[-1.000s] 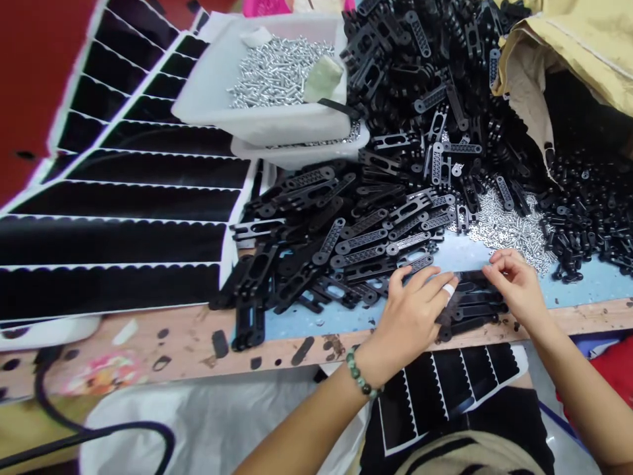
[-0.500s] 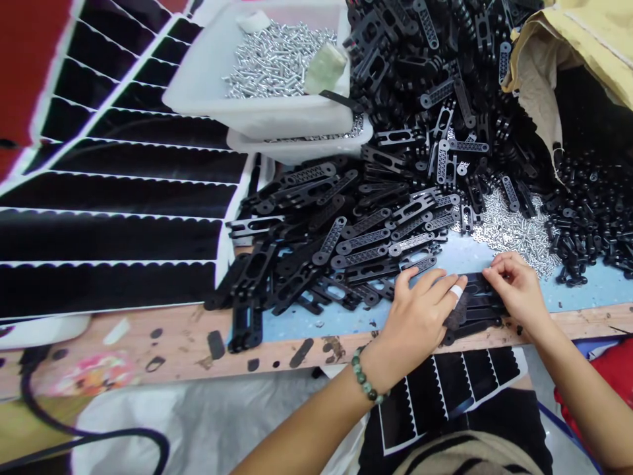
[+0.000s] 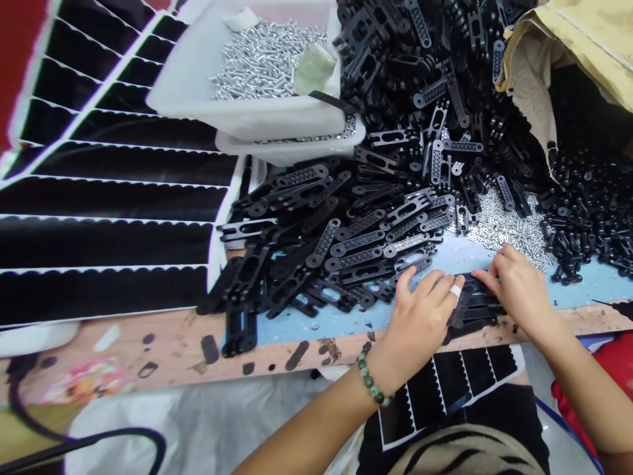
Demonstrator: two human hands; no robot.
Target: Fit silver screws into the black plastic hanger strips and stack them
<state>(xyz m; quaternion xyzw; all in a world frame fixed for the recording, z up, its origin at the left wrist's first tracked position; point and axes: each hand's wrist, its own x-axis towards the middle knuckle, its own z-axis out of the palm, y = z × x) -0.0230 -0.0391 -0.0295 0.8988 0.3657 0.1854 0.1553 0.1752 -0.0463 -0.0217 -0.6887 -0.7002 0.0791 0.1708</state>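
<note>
Several black plastic link pieces [image 3: 477, 303] lie side by side at the front edge of the table. My left hand [image 3: 420, 316] reaches over their left end, fingers bent down and gripping them, a white band round one finger. At their right end is my right hand [image 3: 524, 290], with its fingers curled in and its thumb stretched over the far piece. Whatever that pinch holds is hidden or too small to make out. Just beyond the right hand lies a loose heap of small silver metal pins [image 3: 514, 221].
A large pile of black slotted links [image 3: 356, 247] spreads to the left and back. White plastic tubs [image 3: 277, 115] with metal pins stand behind it. Small black parts [image 3: 588, 231] lie at right, below a yellow sack [image 3: 588, 53]. Black sheets with white edging [image 3: 103, 244] cover the left side.
The right hand's thumb has slid left over the far link, and its fingers are raised slightly. The left hand keeps its hold. The whole view has shifted a little.
</note>
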